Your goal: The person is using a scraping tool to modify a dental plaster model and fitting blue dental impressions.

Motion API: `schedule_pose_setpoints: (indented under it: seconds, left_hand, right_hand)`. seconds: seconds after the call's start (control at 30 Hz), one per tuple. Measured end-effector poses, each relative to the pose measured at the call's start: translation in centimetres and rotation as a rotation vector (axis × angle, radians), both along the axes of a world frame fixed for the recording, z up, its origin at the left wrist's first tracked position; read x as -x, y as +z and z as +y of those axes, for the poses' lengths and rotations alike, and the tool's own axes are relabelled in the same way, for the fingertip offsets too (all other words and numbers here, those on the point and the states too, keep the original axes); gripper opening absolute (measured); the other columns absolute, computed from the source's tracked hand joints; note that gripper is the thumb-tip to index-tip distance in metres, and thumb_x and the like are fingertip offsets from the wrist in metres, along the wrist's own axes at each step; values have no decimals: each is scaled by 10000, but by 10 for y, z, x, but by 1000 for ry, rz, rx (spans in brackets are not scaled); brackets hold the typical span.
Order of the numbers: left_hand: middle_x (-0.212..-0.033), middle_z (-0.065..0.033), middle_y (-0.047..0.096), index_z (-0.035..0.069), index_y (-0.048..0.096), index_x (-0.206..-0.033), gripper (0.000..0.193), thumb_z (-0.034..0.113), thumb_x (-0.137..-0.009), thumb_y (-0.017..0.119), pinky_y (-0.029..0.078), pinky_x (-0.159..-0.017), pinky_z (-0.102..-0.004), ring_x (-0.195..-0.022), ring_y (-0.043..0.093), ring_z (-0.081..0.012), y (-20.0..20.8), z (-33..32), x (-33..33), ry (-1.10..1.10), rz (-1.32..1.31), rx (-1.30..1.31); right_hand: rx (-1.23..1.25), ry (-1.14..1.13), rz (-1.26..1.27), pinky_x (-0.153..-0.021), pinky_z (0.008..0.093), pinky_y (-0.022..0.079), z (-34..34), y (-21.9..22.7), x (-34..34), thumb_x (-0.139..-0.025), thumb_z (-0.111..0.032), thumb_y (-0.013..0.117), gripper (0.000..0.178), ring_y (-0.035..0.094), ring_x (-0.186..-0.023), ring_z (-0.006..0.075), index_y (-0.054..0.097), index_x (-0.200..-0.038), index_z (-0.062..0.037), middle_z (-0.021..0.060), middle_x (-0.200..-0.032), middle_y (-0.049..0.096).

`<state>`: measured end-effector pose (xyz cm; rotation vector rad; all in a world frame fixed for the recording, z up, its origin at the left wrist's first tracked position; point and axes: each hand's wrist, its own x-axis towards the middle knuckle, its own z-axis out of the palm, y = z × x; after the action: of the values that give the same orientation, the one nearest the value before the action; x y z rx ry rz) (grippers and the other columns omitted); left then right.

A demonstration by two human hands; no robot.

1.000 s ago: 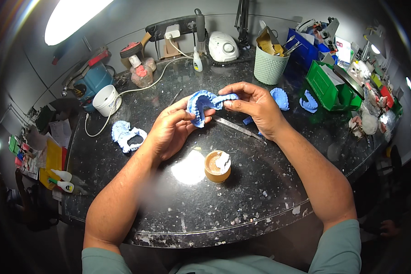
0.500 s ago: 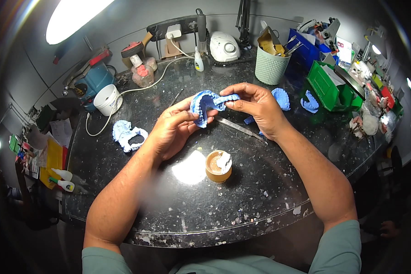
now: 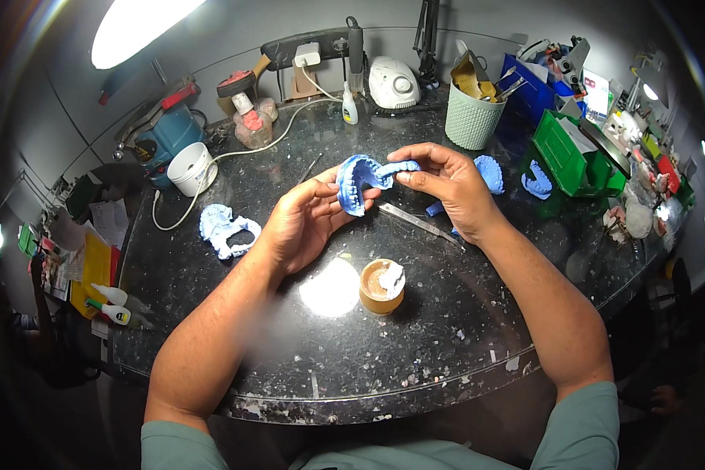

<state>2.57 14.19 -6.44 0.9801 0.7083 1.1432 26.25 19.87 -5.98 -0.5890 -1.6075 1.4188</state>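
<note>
My left hand (image 3: 304, 219) has its thumb and fingers closed round a blue horseshoe-shaped dental impression (image 3: 351, 188), which it holds raised above the black bench. Between thumb and fingertips, my right hand (image 3: 446, 184) pinches a narrow, ridged blue strip (image 3: 399, 167). The strip's left end meets the impression's right side; I cannot tell whether they are joined. Below the hands lies a slim metal spatula (image 3: 415, 219). A small tan cup (image 3: 381, 288) with white material on its rim stands nearer me.
Another blue impression (image 3: 229, 232) lies left of my left arm. Two more blue pieces, a rounded one (image 3: 489, 174) and a U-shaped one (image 3: 536, 182), rest at right. Behind stand a pale green bin (image 3: 474, 117), a green box (image 3: 576, 160) and a white tub (image 3: 189, 168) with a cable beside it.
The left hand has tilted the impression slightly, so it looks narrower. Both hands keep their grips. The whole view has shifted a little, moving the bench things to the right in the picture.
</note>
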Motion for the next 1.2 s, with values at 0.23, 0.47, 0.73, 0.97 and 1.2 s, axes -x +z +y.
schedule_pose_setpoints:
  seconds: [0.23,0.47,0.73,0.97,1.2]
  left_hand:
    - [-1334,-275,612,-87,385,-1463,625,229,-927,439,419,-1153,-406,-1237,625,-279,-1,0,3,-14,8,-4]
    - [-1317,-249,621,-91,401,-1443,584,211,-956,511,433,-1143,-412,-1241,623,-292,2,-2,-1,4,0,-5]
    - [-1261,-235,649,-84,469,-1378,505,223,-984,544,475,-1105,-393,-1202,649,-304,2,-3,1,-2,-27,7]
    - [-1214,-209,683,-62,545,-1306,432,245,-1002,547,506,-1069,-388,-1143,680,-298,3,-3,0,29,-26,59]
    - [-1216,-208,680,-65,523,-1331,450,236,-997,548,529,-1043,-378,-1144,679,-304,3,-3,1,26,-52,61]
  right_hand:
    - [48,-22,33,-905,233,534,3,-1,3,-967,-11,656,266,669,-966,103,638,-1228,33,92,-1083,706]
    - [63,-45,41,-852,227,533,2,1,0,-979,-33,650,254,677,-922,110,634,-1225,31,87,-1029,715]
    - [86,-33,57,-830,216,526,1,2,1,-968,-33,665,248,669,-891,94,644,-1208,26,74,-1000,720]
    - [53,-74,20,-812,192,511,3,1,-1,-935,2,684,272,646,-896,68,650,-1204,21,55,-1013,719]
    - [54,-28,38,-875,222,516,0,4,-1,-993,-77,584,286,688,-999,109,649,-1258,10,98,-1089,737]
